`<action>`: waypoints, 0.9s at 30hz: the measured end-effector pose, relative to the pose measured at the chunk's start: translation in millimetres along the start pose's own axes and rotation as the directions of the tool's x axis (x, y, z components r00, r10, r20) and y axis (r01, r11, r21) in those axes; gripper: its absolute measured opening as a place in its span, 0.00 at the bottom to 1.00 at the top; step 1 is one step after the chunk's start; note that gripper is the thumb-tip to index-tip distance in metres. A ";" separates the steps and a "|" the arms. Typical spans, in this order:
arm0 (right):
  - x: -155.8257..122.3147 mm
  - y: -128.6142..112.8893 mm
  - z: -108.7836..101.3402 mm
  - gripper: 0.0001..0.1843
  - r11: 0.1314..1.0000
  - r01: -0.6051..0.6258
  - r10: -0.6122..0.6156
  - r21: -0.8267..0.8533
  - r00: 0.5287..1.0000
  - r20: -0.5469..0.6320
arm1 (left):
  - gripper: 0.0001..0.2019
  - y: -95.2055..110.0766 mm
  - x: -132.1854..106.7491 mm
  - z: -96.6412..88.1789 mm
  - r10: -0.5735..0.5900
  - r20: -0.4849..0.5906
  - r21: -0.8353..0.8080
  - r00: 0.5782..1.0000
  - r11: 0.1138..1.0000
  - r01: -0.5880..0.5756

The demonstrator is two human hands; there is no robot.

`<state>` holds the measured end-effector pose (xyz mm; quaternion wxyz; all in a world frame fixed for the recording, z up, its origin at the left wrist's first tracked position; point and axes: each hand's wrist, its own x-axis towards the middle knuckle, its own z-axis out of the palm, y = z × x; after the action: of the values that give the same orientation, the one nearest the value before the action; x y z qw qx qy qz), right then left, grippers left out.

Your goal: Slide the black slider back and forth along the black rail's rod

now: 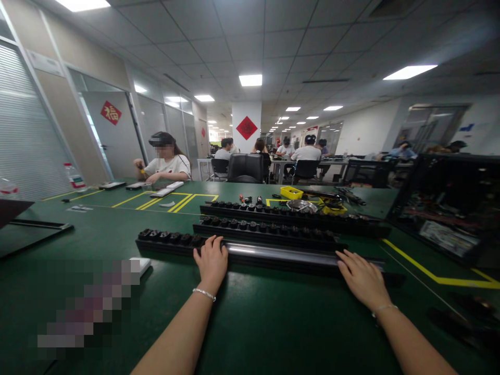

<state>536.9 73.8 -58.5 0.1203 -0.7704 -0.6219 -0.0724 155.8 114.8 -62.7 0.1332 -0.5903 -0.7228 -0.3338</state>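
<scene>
A long black power strip (167,239) lies across the green table in front of me, with a row of black sockets showing at its left end. A smooth, shiny dark section (281,255) runs along the rest of it. My left hand (212,263) rests on the strip where the sockets meet this section, fingers stretched and apart. Near the right end my right hand (361,276) lies over the strip with its fingers extended, touching the top. Just behind are another socket strip (265,227) and a further dark strip (351,224), both lying roughly parallel.
A yellow bin (291,192) and a metal dish (301,207) stand at the back among cables. An open black case (445,208) rises at the right. A blurred-out phone-like object (94,304) lies front left. Across the table sits a person (167,161).
</scene>
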 end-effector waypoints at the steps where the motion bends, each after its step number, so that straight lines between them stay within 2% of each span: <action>1: 0.0 -0.3 -0.2 0.31 1.000 -0.003 0.003 0.002 1.000 0.005 | 0.16 0.2 0.0 -0.1 0.003 0.003 0.000 1.000 1.000 -0.003; 19: -0.1 0.7 2.0 0.30 1.000 0.011 -0.011 -0.014 1.000 -0.014 | 0.15 -1.3 2.2 -1.2 0.073 0.008 -0.021 0.997 0.997 -0.073; 27: -0.2 0.3 -0.8 0.31 1.000 0.002 -0.002 -0.001 1.000 0.015 | 0.15 0.0 2.2 -2.1 0.083 0.020 -0.035 0.996 0.996 -0.082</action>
<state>537.2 73.3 -57.8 0.1150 -0.7703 -0.6237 -0.0670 154.7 115.2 -59.8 0.1293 -0.6254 -0.6934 -0.3339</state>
